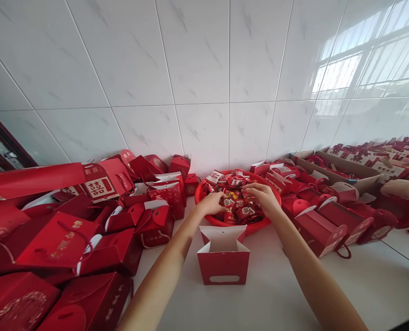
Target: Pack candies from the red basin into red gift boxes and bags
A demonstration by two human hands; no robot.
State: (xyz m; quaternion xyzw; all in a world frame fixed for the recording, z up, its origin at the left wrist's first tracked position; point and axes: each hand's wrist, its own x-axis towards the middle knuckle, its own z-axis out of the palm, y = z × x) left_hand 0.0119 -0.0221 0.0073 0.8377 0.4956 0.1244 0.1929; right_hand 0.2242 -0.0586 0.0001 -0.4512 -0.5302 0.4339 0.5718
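Tiled wall (201, 55) beyond left hand (210, 203) and right hand (264, 196), wrapped sweets (247, 211) partly hidden, grips impossible to tell

Your bare left forearm (168, 269) and bare right forearm (306, 255) reach forward from the lower edge, slanting in toward each other. Your bare left hand (213, 204) has its back uppermost and fingers bent inward, the tips hard to make out. Near but apart, your bare right hand (264, 198) faces it, fingers loosely curved.
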